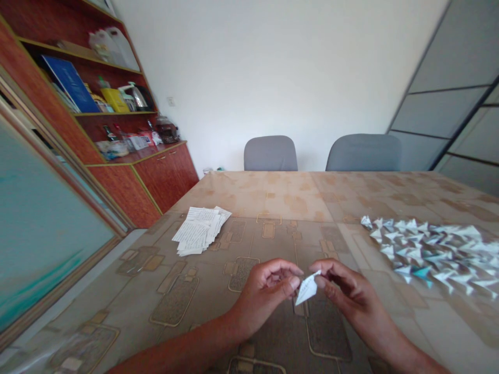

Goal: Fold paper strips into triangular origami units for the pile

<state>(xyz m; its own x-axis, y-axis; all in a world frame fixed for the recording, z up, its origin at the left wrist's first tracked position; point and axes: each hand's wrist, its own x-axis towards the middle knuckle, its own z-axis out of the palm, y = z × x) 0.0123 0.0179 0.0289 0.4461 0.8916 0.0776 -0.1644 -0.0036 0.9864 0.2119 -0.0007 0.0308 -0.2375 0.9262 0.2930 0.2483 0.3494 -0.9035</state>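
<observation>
A small folded piece of white printed paper (307, 291) is held up over the table, pointed at its lower end. My right hand (349, 291) pinches its upper right corner between thumb and fingers. From the other side, my left hand (265, 291) closes thumb and forefinger at the paper's left edge; the exact contact there is small and hard to see. Off to the right, many folded paper pieces (432, 252) with pointed tips stand in rows, one of them partly teal. A loose pile of flat printed paper slips (200, 231) lies beyond my left hand.
A patterned cloth covers the table (171, 343). Two grey chairs (270, 153) stand at its far edge, before a white wall. On the left are a reddish wooden cabinet (167, 179) with shelves of household items and a sliding glass door (47, 223).
</observation>
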